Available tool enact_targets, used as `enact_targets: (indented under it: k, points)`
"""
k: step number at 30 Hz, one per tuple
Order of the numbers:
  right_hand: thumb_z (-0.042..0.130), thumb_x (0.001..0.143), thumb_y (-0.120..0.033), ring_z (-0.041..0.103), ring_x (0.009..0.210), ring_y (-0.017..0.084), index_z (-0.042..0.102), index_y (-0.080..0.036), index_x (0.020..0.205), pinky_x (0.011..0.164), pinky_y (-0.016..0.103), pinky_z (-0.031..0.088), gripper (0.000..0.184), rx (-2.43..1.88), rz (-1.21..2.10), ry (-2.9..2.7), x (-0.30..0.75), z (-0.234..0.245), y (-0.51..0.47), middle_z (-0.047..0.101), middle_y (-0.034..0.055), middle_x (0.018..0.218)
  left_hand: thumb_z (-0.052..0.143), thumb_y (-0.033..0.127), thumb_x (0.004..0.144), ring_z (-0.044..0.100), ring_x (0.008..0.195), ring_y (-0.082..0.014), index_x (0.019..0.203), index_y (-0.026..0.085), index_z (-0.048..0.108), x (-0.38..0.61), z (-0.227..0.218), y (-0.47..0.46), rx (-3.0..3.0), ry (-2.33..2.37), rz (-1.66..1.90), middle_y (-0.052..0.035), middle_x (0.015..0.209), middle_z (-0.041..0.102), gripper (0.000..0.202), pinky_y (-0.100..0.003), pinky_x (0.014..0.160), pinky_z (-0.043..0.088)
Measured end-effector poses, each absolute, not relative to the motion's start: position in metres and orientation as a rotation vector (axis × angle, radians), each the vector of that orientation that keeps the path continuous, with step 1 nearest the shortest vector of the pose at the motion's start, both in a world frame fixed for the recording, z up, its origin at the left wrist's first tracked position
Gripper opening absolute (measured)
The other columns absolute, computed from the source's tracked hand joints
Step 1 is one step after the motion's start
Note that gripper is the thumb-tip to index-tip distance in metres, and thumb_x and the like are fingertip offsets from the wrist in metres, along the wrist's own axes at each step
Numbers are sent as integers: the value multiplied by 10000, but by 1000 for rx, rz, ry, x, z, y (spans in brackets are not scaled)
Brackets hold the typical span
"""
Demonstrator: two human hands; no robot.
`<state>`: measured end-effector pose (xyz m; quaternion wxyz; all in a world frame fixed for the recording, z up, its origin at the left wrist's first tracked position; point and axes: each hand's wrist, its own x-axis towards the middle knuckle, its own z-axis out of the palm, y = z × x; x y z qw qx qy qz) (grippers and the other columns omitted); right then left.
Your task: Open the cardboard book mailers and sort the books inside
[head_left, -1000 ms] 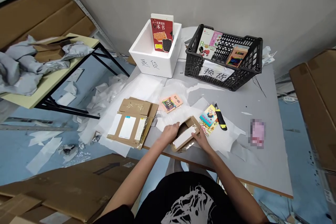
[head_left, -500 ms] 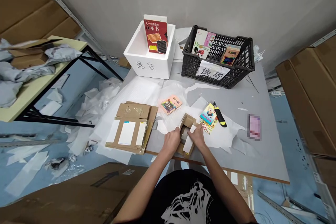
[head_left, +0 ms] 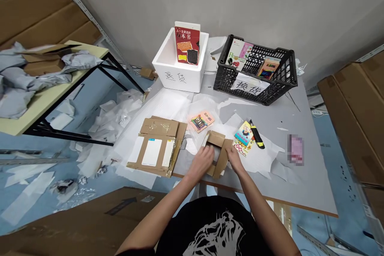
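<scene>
Both hands are at a small cardboard box [head_left: 216, 139] with open flaps, which lies near the front edge of the grey table [head_left: 303, 192]: the left hand [head_left: 204, 163] is over its open middle with fingers bent down, the right hand [head_left: 234, 159] is at its side flap, and I cannot tell if the fingers really grip it. Already a red book [head_left: 187, 45] stands in the white foam box [head_left: 177, 80] and other books [head_left: 235, 54] stand in the black basket [head_left: 223, 81]. Two small books [head_left: 201, 122] [head_left: 244, 136], a utility knife [head_left: 257, 134] and a flat opened cardboard package [head_left: 159, 146] lie on the table.
</scene>
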<state>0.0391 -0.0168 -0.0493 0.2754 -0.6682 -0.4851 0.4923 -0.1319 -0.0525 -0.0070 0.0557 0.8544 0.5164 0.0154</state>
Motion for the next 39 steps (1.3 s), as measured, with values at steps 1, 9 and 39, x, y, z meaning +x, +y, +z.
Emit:
enact_targets:
  k: [1, 9, 39]
  points:
    - [417, 807, -338, 580, 1047, 292, 521, -119, 1221, 812, 384, 470, 479, -1854, 1230, -1374, 35, -45, -16, 641, 149, 1117, 379, 72, 874, 541, 1010, -231, 1091, 79, 623, -129, -8, -56, 2658, 1456, -29, -145, 1043, 654, 326, -365, 895, 389]
    - [352, 773, -21, 138, 1403, 321, 524, -47, 1263, 1073, 610, 82, 520, -2022, 157, -2441, 8, -7, -4, 368, 222, 1436, 478, 111, 836, 508, 980, -247, 855, 92, 704, -131, -36, -67, 2686, 1355, -167, -120, 739, 677, 228, -431, 985, 267]
    - [395, 837, -457, 626, 986, 202, 396, -224, 1257, 766, 340, 517, 480, -1199, 1645, -1268, -170, -3, 12, 619, 87, 1197, 293, 93, 868, 179, 1410, -210, 1435, 191, 248, -293, 31, -149, 2010, 2049, 607, -78, 1449, 392, 577, -521, 1135, 184]
